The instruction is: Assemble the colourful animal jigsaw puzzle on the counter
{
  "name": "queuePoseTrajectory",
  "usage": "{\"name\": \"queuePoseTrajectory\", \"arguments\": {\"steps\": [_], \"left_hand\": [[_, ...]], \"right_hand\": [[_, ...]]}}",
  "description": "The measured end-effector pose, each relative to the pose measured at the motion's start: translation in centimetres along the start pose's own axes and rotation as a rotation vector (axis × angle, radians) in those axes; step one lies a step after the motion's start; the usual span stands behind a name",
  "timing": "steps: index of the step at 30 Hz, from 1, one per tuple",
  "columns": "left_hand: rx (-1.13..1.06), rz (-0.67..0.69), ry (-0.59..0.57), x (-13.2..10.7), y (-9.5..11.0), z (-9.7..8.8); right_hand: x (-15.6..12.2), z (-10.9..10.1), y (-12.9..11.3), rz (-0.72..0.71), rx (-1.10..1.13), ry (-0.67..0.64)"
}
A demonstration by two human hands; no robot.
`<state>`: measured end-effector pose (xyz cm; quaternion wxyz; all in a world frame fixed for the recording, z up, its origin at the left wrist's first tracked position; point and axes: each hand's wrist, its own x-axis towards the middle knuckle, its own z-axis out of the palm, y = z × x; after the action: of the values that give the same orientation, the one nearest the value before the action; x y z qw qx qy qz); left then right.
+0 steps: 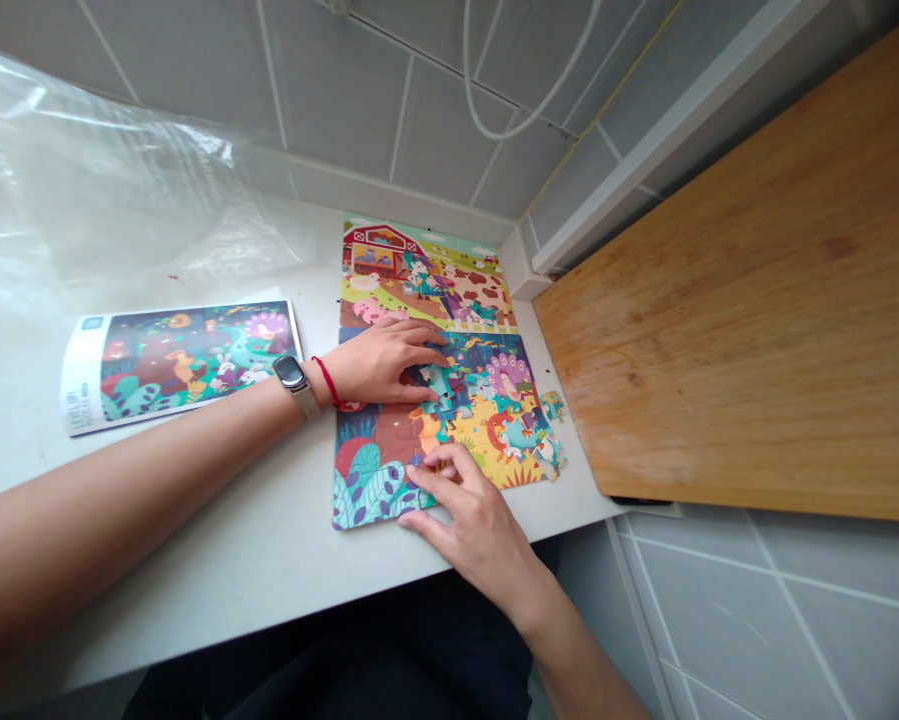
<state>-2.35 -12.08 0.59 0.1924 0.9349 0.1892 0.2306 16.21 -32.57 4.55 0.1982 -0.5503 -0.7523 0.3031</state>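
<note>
Puzzle is laid flat on the white tabletop, its near edge met by the right hand, thumb and forefinger parted. Farther in, turquoise pieces are partly covered by the left hand, fingers spread; fit is probably best served if the puzzle is kept steady and edges are squared before being pressed. Beyond, more loose pieces are seen on the farm scene, best kept separate.
</note>
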Motion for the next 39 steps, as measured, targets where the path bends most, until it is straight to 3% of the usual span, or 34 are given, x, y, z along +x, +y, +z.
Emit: {"name": "queuePoseTrajectory", "arguments": {"steps": [6, 11, 18, 23, 26, 29, 32, 36, 39], "left_hand": [[0.031, 0.004, -0.015, 0.0, -0.1, 0.1], [0.045, 0.004, -0.024, 0.0, -0.1, 0.0], [-0.034, 0.011, 0.023, 0.0, 0.3, -0.3], [-0.058, 0.017, 0.095, 0.5, 1.0, -2.3], [0.027, -0.013, 0.082, 0.1, 2.7, -4.1], [0.111, -0.073, -0.038, -2.7, 5.9, -4.8], [0.206, -0.17, -0.114, -7.6, 9.7, -3.6], [0.326, -0.359, -0.078, -13.5, 13.3, -0.3], [0.389, -0.492, -0.012, -15.1, 14.6, 1.5]], "right_hand": [[0.1, -0.2, -0.2, -0.018, -0.028, -0.02], [-0.1, 0.4, -0.2, 0.004, -0.056, 0.05], [0.2, 0.4, -0.6, 0.031, -0.09, 0.024], [0.3, 0.1, -0.4, 0.018, -0.076, 0.026], [-0.3, -0.2, 0.8, -0.057, -0.015, 0.017], [-1.2, -0.5, 2.2, -0.139, 0.008, 0.074], [-1.9, -0.2, 3.0, -0.195, -0.051, 0.194], [-2.1, 0.7, 3.4, -0.236, -0.054, 0.299], [-1.9, 1.2, 3.6, -0.247, -0.029, 0.334]]}}
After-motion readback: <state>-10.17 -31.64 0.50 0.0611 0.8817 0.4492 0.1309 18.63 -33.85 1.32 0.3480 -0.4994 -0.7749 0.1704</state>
